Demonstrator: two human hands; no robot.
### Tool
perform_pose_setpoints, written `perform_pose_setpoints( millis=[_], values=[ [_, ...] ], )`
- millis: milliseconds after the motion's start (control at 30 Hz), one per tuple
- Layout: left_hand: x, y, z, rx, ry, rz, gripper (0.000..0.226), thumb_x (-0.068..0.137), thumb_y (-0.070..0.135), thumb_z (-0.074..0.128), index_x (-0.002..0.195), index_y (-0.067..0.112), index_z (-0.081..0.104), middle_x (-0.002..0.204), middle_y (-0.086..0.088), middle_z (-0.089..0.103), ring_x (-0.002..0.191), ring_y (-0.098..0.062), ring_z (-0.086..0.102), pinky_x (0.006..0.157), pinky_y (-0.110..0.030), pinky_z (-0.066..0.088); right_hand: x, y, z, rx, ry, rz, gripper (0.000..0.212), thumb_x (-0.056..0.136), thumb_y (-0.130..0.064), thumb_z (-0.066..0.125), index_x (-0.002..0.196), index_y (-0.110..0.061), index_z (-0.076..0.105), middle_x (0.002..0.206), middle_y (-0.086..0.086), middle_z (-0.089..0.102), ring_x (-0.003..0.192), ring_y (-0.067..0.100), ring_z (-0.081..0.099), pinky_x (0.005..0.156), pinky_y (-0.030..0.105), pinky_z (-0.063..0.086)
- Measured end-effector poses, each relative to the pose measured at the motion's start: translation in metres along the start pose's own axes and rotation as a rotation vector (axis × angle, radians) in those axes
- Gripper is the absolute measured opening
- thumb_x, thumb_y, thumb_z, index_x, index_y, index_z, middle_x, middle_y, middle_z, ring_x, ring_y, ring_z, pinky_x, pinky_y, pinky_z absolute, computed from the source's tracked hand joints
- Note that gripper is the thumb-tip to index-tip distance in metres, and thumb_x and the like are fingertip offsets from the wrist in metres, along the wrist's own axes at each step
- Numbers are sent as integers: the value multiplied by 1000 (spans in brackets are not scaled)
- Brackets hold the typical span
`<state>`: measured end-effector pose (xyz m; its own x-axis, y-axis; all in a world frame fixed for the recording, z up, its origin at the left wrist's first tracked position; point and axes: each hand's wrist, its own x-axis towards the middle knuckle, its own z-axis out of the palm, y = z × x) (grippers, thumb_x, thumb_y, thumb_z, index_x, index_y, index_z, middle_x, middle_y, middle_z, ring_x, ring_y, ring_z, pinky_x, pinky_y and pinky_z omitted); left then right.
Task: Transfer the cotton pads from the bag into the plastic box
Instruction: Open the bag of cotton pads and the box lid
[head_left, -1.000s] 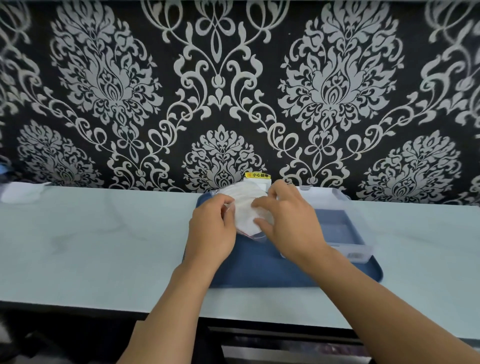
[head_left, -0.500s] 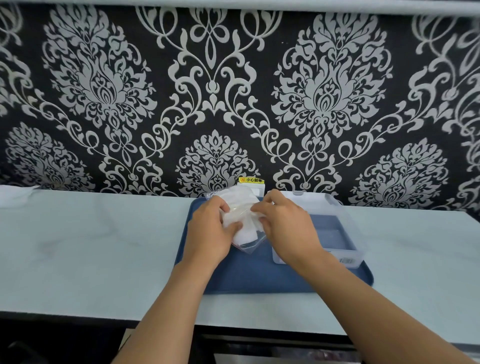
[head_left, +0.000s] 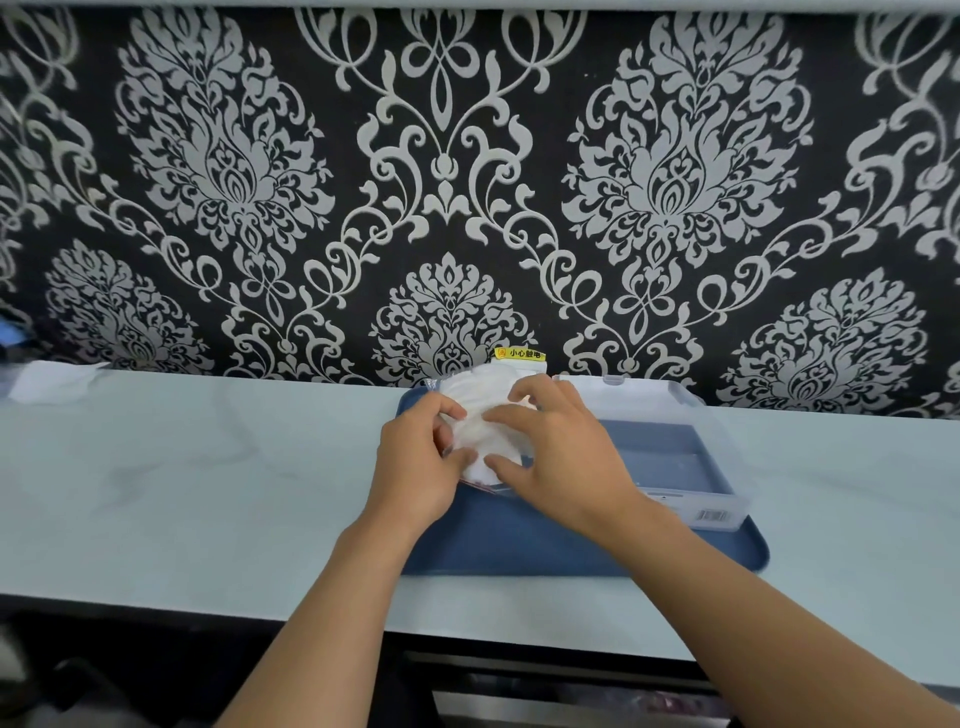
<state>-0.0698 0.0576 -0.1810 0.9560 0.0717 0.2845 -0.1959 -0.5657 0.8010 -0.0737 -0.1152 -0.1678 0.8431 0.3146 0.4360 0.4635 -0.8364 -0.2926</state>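
Head view: both hands hold the clear bag (head_left: 480, 415) of white cotton pads above the blue tray (head_left: 545, 545) on the bench (head_left: 208, 493). Left hand (head_left: 415, 467) pinches its left edge; right hand (head_left: 561, 457) apparently clasps its right side. Plastic box (head_left: 696, 467) sits just right, on the tray.

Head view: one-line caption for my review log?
Both hands grip the cotton-pad bag over a blue tray, beside the plastic box.
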Motion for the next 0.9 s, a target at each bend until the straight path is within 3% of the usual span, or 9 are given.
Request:
perform_pose_setpoints(
  millis=[133,400,500,633,767,900],
  values=[
    [-3,2,-2,-51,-37,-12,44,73,-5,81,103,22,63,73,-1,59,69,-17,60,64,-13,47,4,4,5,-61,-60,-32,50,84,-29,75,132,-29,63,138,1,44,131,25,38,105,41,42],
    [-2,2,-2,-130,-75,-86,53,72,-14,63,109,25,61,83,-1,60,86,-22,65,70,-15,50,10,0,11,-41,-21,-13,36,78,-21,79,113,-23,72,136,1,50,132,25,40,98,43,47],
    [-2,2,0,-152,-57,-76,50,75,-12,64,109,25,60,82,0,59,84,-21,64,66,-10,48,11,-1,13,-58,-40,-42,45,78,-19,75,122,-20,70,139,4,49,133,28,39,98,45,46],
    [-1,0,2,-134,6,-73,37,81,-5,62,108,21,62,80,-1,58,72,-13,58,62,-7,45,10,-2,17,-87,-19,-71,33,71,-18,82,103,-21,78,130,7,57,126,33,49,92,47,51],
    [0,0,4,-118,11,-60,30,86,2,65,107,22,61,82,-2,58,71,-14,57,62,-10,45,4,-2,20,-66,-62,-62,37,64,-12,83,98,-20,72,131,6,55,125,32,48,90,44,51],
    [1,-1,5,-117,27,-51,26,86,6,72,106,20,61,81,-1,57,69,-12,54,61,-7,44,3,-1,18,-88,-70,-61,50,69,-20,79,118,-24,68,139,4,49,132,29,41,99,44,46]
  ],
)
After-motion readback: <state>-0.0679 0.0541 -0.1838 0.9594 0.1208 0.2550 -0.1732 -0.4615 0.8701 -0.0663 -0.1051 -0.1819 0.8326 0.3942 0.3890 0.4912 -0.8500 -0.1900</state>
